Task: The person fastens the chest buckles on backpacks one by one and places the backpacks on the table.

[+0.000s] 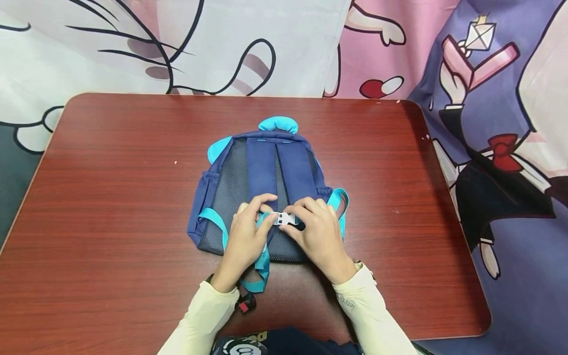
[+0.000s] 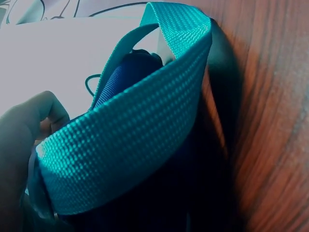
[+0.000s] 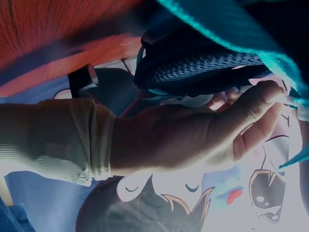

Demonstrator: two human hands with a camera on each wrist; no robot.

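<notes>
A navy backpack (image 1: 230, 182) with a grey mesh back and teal straps lies on the table, its shoulder straps facing up. Over its lower middle, a white buckle (image 1: 285, 218) sits between both hands. My left hand (image 1: 248, 234) pinches the buckle's left side between thumb and fingers, close to a hanging teal strap (image 1: 263, 266). On the other side, my right hand (image 1: 320, 234) pinches its right end. The teal webbing (image 2: 125, 116) fills much of the left wrist view and hides the buckle. In the right wrist view, the right hand's (image 3: 207, 125) thumb and fingers meet at the white piece.
The reddish-brown table (image 1: 111, 207) extends around the backpack on all sides. A teal strap loop (image 1: 339, 202) sticks out at the bag's right. Near the left sleeve is a small black item with a red part (image 1: 246, 302). Printed cartoon cloth (image 1: 501, 123) hangs beyond the table.
</notes>
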